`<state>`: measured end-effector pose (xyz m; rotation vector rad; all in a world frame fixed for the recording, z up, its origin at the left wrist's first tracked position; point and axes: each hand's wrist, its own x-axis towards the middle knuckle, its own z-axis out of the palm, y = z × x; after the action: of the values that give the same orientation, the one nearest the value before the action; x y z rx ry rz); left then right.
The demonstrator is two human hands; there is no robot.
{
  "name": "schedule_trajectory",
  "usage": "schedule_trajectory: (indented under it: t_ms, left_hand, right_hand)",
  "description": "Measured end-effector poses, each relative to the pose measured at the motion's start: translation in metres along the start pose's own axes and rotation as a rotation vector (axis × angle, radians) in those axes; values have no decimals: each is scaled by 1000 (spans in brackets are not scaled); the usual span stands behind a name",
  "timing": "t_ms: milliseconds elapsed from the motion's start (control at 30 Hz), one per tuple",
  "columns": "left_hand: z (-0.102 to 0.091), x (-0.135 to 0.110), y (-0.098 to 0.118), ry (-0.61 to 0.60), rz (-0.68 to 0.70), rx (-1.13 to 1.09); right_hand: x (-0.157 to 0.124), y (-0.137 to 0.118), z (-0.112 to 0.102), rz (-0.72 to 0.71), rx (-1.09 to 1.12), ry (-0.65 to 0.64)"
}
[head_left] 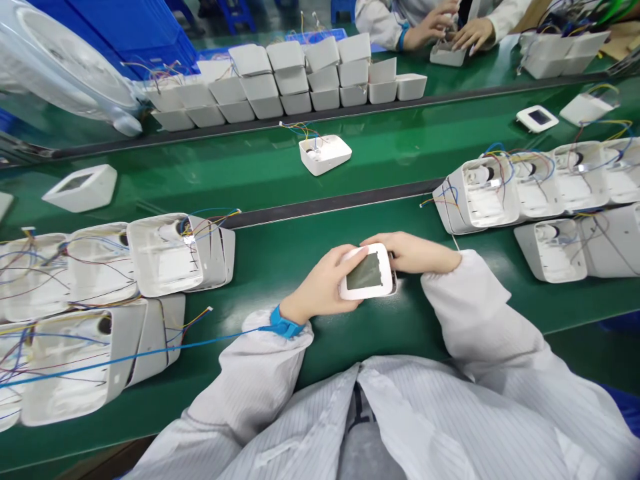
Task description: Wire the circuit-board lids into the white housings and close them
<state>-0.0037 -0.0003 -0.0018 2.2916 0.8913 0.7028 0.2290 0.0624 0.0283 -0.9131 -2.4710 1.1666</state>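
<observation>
I hold a small white housing [369, 273] with a grey screen window just above the green bench [300, 253], in front of my chest. My left hand [323, 283] wraps round its left side, fingers curled over the top edge. My right hand [410, 253] grips its right side from behind, fingers closed on it. A blue wrist strap [284, 325] with a blue cord sits on my left wrist.
Open white shells with coloured wires [165, 253] lie stacked at the left, more of these shells [530, 187] at the right. One wired shell [325, 153] rides the belt. Stacked white housings [300, 77] stand at the back. Another person's hands [450, 30] work far across.
</observation>
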Motion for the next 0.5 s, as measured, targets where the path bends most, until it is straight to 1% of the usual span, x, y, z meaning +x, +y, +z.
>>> schedule_trajectory:
  t_ms: [33,100,133,167,267,300,367,433,500]
  left_hand:
    - [-1,0,-1,-30,-1,39]
    - [0,0,-2,-66,0,94]
    - [0,0,-3,-78,1,110]
    - [1,0,-3,-85,-3,119]
    - [6,0,-2,-66,-53,134]
    - [9,0,-1,-53,-74,141]
    - [14,0,2,-20,-110,159]
    - [19,-1,5,30,-129,167]
    - [24,-2,7,150,-142,186]
  right_hand:
    - [-1,4,-6,19,112,19]
    - [0,6,-10,123,292,153]
    - [2,4,-8,175,364,215]
    - [4,1,-3,205,414,242]
    - [14,-10,19,195,424,230]
    - [17,-14,25,192,412,247]
    - [21,-18,33,204,402,320]
    - [22,-19,37,208,405,401]
    - [21,-19,37,215,352,504]
